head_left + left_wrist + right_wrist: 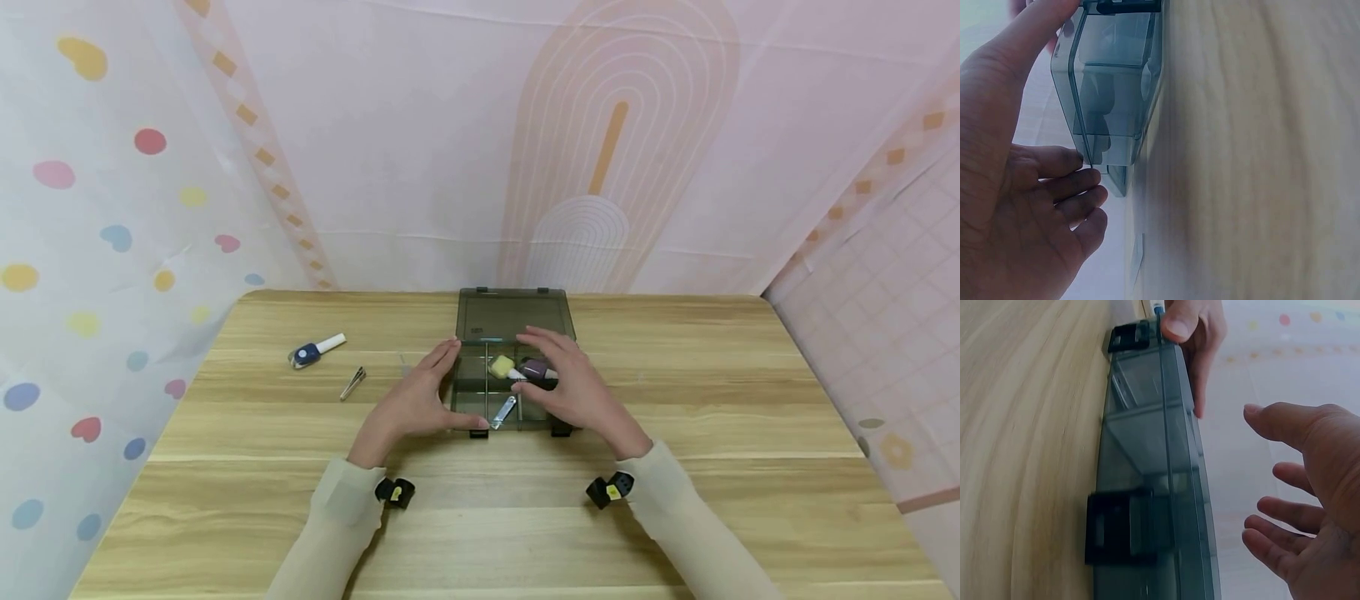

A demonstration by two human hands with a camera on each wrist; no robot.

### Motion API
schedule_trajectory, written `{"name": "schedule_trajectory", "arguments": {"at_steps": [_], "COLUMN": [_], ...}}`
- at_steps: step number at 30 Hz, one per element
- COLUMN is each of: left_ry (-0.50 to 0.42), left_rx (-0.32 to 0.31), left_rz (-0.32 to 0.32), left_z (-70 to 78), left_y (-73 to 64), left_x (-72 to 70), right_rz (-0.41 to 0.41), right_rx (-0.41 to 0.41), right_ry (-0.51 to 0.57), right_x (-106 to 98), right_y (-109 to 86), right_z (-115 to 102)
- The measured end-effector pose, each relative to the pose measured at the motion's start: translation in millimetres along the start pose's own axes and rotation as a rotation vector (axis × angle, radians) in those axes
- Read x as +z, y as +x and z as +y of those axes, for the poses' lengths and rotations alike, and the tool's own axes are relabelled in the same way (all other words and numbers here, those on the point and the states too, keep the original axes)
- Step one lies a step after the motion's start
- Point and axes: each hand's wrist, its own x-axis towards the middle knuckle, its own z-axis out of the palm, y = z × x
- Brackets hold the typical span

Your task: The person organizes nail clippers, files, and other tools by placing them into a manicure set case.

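Note:
A smoky clear compartment box (468, 402) lies on the table with its lid (513, 313) tipped open toward the back. My left hand (420, 398) grips the box's left end, thumb at the front rim and fingertips at the far corner. Over the right half hovers my right hand (566, 383), fingers spread and loosely bent; the right wrist view has it apart from the box with nothing in it. Inside are a yellow nail polish bottle (501, 366) and a dark purple one (533, 369), partly behind the right hand. A silver nail clipper (503, 412) lies slanted in a front compartment.
Left of the box, a dark blue nail polish bottle (305, 356) with a white cap lies on the wooden table (480, 533). Near it is a small slim metal clip (352, 383). A patterned cloth (405, 167) hangs behind the table. Two black latches (1124, 528) project from the box's front.

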Motion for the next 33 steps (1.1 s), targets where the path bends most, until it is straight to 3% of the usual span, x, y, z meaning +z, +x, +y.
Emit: {"name": "schedule_trajectory", "arguments": {"at_steps": [19, 33], "left_ry": [-0.014, -0.015], "left_rx": [-0.027, -0.027], "left_rz": [-0.018, -0.013], "left_z": [-1.5, -1.0], "left_y": [-3.6, -3.0], "left_x": [-1.6, -0.9], "right_rz": [0.113, 0.18], "right_rx": [0.085, 0.162], "right_ry": [-0.072, -0.015], "right_x": [-24.9, -39.5], "right_y": [-16.2, -30.2], "right_z": [30.7, 63.8]}}
